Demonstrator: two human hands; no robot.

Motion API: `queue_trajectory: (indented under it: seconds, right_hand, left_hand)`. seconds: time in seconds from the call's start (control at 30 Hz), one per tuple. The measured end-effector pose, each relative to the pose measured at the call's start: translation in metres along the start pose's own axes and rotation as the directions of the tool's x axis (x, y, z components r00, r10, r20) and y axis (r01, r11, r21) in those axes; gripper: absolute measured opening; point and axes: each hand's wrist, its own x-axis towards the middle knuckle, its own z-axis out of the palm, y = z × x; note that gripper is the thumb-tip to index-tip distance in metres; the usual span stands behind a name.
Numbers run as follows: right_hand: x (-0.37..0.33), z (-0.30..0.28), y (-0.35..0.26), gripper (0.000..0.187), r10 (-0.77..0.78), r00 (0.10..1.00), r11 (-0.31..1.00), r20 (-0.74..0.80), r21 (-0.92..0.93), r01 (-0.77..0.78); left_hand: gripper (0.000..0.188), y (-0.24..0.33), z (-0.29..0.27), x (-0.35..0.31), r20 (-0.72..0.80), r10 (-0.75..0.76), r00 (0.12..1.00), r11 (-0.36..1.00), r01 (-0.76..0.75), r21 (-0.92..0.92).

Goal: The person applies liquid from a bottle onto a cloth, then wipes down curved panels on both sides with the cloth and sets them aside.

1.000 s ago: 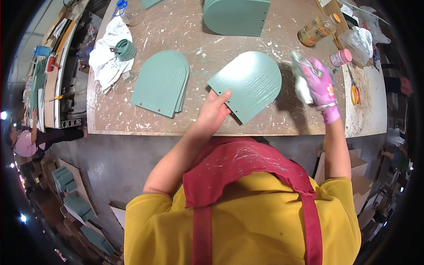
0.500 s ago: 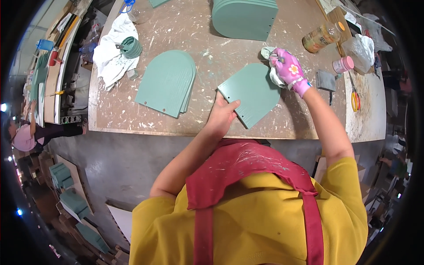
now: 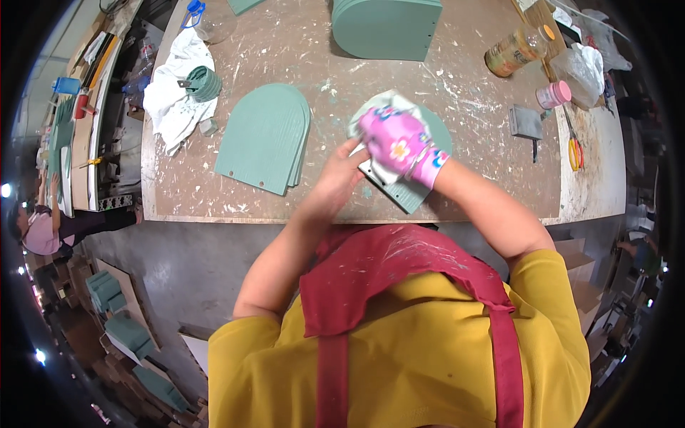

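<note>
A green round-topped panel (image 3: 405,192) lies tilted near the table's front edge, mostly covered by my right arm. My right hand (image 3: 397,143), in a pink flowered glove, presses a white cloth (image 3: 385,101) onto the panel's left part. At the panel's left corner, my bare left hand (image 3: 339,171) grips the edge; the glove and cloth partly hide its fingertips. Left of that hand rests a small stack of matching panels (image 3: 264,135), with two holes along the top one's straight side. A taller stack of them (image 3: 385,30) stands at the far side.
On the left, a green-stained cup (image 3: 204,83) sits on a white rag (image 3: 168,114). To the right are a bottle of brownish liquid (image 3: 517,51), a pink-lidded jar (image 3: 553,94), a grey block (image 3: 526,122) and yellow-handled scissors (image 3: 575,150). Another person (image 3: 43,230) is at the far left.
My right hand has swept the cloth leftward from the panel's rounded right side to its left corner. The left hand has shifted slightly left, its thumb no longer lying across the panel's face.
</note>
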Motion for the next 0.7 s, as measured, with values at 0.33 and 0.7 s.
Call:
queue_trajectory:
  seconds: [0.33, 0.7]
  right_hand:
    - [0.007, -0.001, 0.035, 0.015, 0.047, 0.999, 0.998, 0.010, 0.038, -0.048]
    - [0.013, -0.015, 0.077, 0.015, 0.282, 0.959, 0.945, -0.031, -0.163, -0.283]
  left_hand:
    - [0.042, -0.004, 0.009, -0.007, -0.078, 0.018, 0.997, 0.992, -0.008, 0.127]
    - [0.040, 0.001, 0.009, -0.006, -0.046, 0.024, 0.999, 0.996, -0.020, 0.093]
